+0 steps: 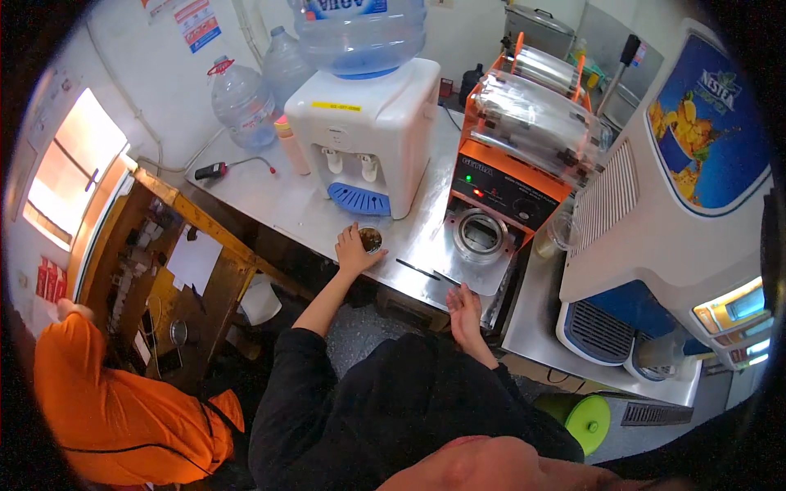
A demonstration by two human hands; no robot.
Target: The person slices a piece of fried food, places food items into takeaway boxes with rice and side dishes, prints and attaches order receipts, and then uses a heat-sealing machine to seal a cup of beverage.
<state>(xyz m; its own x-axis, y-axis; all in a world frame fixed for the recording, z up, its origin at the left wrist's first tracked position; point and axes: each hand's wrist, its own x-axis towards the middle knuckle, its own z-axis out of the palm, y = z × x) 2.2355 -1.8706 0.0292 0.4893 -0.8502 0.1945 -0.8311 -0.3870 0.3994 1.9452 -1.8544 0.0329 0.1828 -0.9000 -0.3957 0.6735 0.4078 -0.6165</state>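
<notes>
My left hand (356, 250) is wrapped around the side of a small clear cup (371, 240) with a dark brown drink in it. The cup stands near the counter's front edge, below the water dispenser's blue drip tray (358, 199). In front of the orange Getra cup sealing machine (513, 178), my right hand (465, 312) has its fingertips closed on the end of a thin dark stick (446, 278). A second thin dark stick (417, 269) appears to lie on the steel counter (276, 202), left of the first. The sealer's round metal cup holder (480, 235) sits beyond my right hand.
A white water dispenser (362, 123) bears a large bottle (362, 37). A Nestea drink dispenser (638, 233) stands at right, with a clear plastic cup (562, 230) beside it. At left, a person in orange (129, 399) is by a wooden desk (227, 276). A green-lidded bin (587, 425) stands low right.
</notes>
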